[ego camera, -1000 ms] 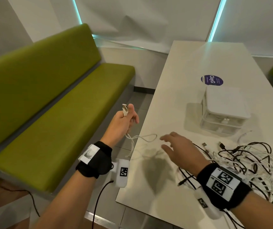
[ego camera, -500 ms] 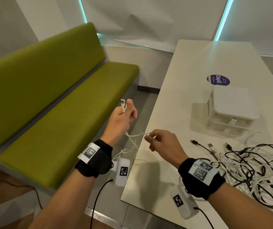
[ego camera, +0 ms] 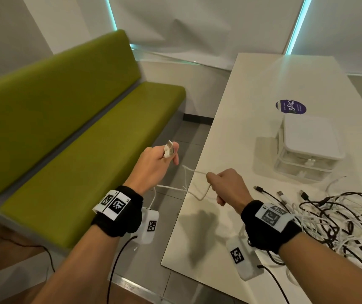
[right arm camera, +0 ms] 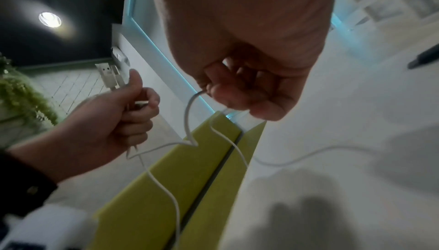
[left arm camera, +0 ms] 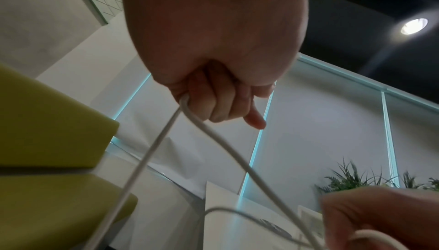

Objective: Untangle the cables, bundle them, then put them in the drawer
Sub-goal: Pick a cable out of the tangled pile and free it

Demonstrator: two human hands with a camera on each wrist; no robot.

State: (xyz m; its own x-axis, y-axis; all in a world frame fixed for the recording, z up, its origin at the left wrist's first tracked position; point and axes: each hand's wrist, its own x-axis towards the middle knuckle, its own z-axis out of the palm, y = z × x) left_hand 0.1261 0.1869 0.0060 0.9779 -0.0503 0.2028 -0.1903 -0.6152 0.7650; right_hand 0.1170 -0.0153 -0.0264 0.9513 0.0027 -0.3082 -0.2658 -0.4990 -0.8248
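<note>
My left hand (ego camera: 153,163) is off the table's left edge, fingers curled round a white cable (ego camera: 188,190), whose USB plug (ego camera: 168,149) sticks up above the thumb. My right hand (ego camera: 226,185) pinches the same cable over the table's near left part, with a loop sagging between the hands. In the left wrist view two strands of the white cable (left arm camera: 152,152) run down from the fist (left arm camera: 209,92). The right wrist view shows the pinch (right arm camera: 228,89) and the left hand (right arm camera: 118,115) with the plug (right arm camera: 109,75). A tangle of black and white cables (ego camera: 338,224) lies at the right. The small clear drawer unit (ego camera: 307,148) stands beyond it, drawers shut.
The white table (ego camera: 241,119) runs away from me on the right, with a purple sticker (ego camera: 290,106) behind the drawer unit. A green bench (ego camera: 70,128) stands left of the table across a strip of grey floor (ego camera: 188,137). Black leads hang from both wrist cameras.
My right hand, open and reaching a second ago, has closed on the white cable's loop and pulled it toward the table. The left hand keeps hold of the plug end.
</note>
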